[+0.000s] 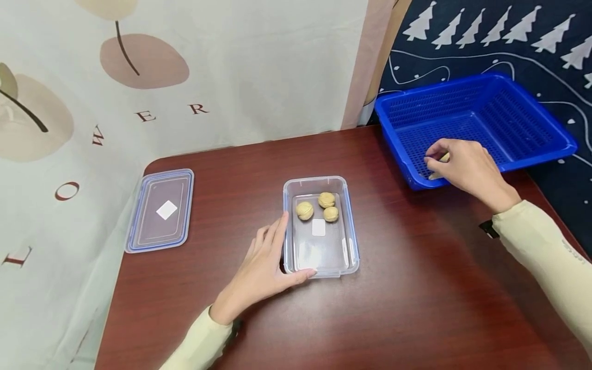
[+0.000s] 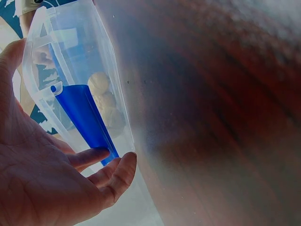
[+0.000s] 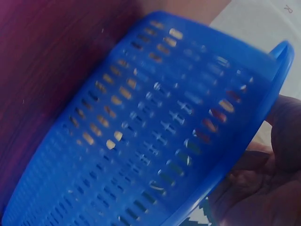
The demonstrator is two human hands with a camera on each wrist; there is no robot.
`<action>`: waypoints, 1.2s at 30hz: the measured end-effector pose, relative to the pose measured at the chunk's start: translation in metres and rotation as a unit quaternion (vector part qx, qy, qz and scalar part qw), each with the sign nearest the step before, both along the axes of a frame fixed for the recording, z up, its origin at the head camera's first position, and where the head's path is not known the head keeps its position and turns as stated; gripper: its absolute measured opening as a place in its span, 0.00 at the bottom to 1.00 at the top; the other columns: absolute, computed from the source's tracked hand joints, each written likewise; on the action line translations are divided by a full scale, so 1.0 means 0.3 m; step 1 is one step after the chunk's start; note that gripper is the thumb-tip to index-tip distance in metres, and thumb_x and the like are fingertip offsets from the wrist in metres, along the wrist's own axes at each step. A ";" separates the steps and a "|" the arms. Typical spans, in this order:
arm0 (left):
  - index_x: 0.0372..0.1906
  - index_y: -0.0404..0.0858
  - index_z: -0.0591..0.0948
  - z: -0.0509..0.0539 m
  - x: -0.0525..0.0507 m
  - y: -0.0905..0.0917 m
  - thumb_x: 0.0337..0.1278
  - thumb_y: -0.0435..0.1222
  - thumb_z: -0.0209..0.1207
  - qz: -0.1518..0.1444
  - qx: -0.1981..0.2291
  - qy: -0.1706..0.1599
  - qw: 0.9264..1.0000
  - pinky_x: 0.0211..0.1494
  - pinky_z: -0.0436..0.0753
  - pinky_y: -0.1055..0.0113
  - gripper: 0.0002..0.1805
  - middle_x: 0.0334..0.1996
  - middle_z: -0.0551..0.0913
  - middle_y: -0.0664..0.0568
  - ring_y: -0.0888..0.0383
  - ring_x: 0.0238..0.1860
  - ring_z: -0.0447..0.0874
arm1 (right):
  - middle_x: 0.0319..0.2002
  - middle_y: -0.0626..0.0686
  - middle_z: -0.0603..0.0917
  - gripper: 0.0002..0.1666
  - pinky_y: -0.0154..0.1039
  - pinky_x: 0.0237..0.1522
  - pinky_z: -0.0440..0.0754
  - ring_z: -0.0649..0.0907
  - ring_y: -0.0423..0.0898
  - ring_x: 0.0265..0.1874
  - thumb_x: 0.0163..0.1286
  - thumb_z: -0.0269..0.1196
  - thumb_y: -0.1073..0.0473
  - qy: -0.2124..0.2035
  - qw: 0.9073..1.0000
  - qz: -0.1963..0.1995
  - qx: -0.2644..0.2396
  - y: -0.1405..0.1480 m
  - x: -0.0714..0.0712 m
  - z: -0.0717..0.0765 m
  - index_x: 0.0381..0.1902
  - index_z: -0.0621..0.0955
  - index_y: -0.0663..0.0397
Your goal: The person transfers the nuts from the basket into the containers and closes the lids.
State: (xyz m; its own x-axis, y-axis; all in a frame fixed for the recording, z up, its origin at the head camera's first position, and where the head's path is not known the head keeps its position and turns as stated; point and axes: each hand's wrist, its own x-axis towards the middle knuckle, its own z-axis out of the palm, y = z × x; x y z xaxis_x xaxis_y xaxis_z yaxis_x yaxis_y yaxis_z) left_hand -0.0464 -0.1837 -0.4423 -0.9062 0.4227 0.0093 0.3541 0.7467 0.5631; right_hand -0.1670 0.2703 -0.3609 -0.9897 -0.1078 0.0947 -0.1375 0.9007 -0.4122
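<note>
A clear plastic food container (image 1: pixel 319 257) stands on the table with three walnuts (image 1: pixel 304 210) inside, toward its far end. My left hand (image 1: pixel 261 262) rests against its near left corner, fingers fairly straight along the left side and thumb on the near edge. The left wrist view shows this hand (image 2: pixel 56 174) beside the container wall. Over the near left part of a blue plastic basket (image 1: pixel 402 154), my right hand (image 1: pixel 472 167) pinches a walnut (image 1: pixel 445 157), mostly hidden by the fingers. In the right wrist view the basket wall partly covers that hand (image 3: pixel 263 188).
A clear lid (image 1: pixel 159 210) with a blue seal lies at the table's left edge. Behind the brown table (image 1: pixel 222 190) hangs a pale printed curtain (image 1: pixel 259 67). A dark cloth (image 1: pixel 462 61) with white trees is behind the basket at the right.
</note>
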 end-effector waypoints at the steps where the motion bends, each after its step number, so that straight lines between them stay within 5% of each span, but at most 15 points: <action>1: 0.91 0.44 0.46 0.001 0.001 -0.001 0.53 0.72 0.72 0.001 -0.001 -0.001 1.000 0.74 0.69 0.41 0.73 0.82 0.64 0.43 0.45 0.76 0.62 | 0.38 0.62 0.92 0.14 0.51 0.31 0.74 0.89 0.61 0.37 0.78 0.68 0.56 -0.006 1.000 0.000 0.003 0.007 -0.007 0.001 0.50 0.89 0.61; 9: 0.91 0.45 0.47 0.004 0.003 0.001 0.52 0.71 0.73 0.006 -0.001 -0.006 1.000 0.75 0.69 0.41 0.72 0.82 0.64 0.44 0.45 0.76 0.62 | 0.50 0.70 0.88 0.21 0.64 0.46 0.77 0.83 0.67 0.48 0.78 0.66 0.53 -0.101 0.994 -0.011 0.033 0.066 -0.044 0.015 0.54 0.87 0.68; 23: 0.91 0.46 0.46 0.009 0.004 -0.001 0.52 0.73 0.72 0.007 0.004 -0.014 1.000 0.74 0.69 0.40 0.73 0.82 0.64 0.44 0.46 0.77 0.61 | 0.72 0.80 0.69 0.39 0.79 0.63 0.66 0.68 0.81 0.67 0.80 0.67 0.45 -0.252 0.966 -0.016 0.053 0.120 -0.097 0.029 0.72 0.76 0.73; 36: 0.91 0.46 0.46 0.000 0.004 -0.001 0.53 0.73 0.71 0.003 0.005 -0.009 1.000 0.74 0.69 0.41 0.72 0.82 0.64 0.45 0.46 0.76 0.61 | 0.54 0.74 0.79 0.33 0.73 0.54 0.71 0.72 0.73 0.54 0.76 0.71 0.44 -0.298 0.952 0.013 0.070 0.195 -0.139 0.020 0.59 0.83 0.70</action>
